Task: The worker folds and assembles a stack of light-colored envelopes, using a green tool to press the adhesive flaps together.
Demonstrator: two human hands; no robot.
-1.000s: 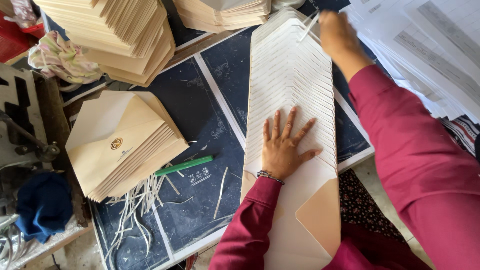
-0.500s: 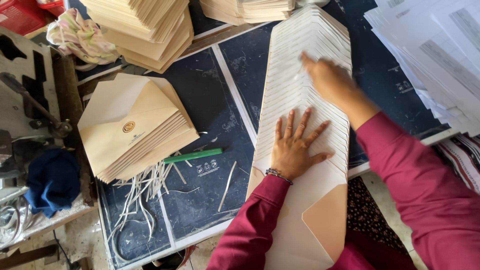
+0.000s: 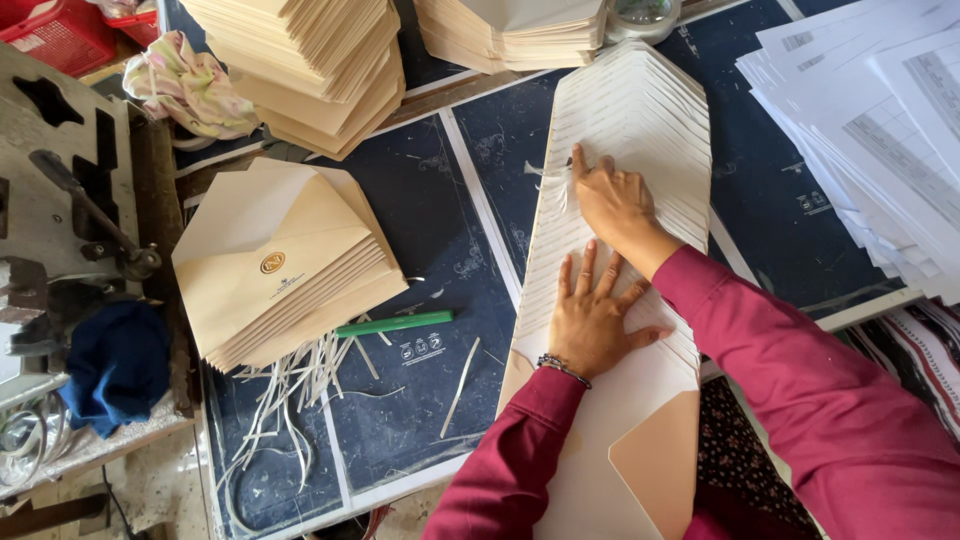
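You are in an envelope-making workshop: stacks of cream envelopes [image 3: 290, 265] and a fanned row of white envelopes [image 3: 630, 180] cover the dark tabletop [image 3: 430, 200], with paper trimmings [image 3: 290, 390] and a metal press [image 3: 70, 200] alongside.

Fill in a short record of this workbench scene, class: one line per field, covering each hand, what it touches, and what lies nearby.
Left hand: flat, fingers spread, pressing on the fanned row of white envelopes
Right hand: on the same row, further up, fingers at a thin paper strip
Beside the row: green pen, stack of cream envelopes, loose paper strips
Surface: dark blue mat
Far right: white printed sheets
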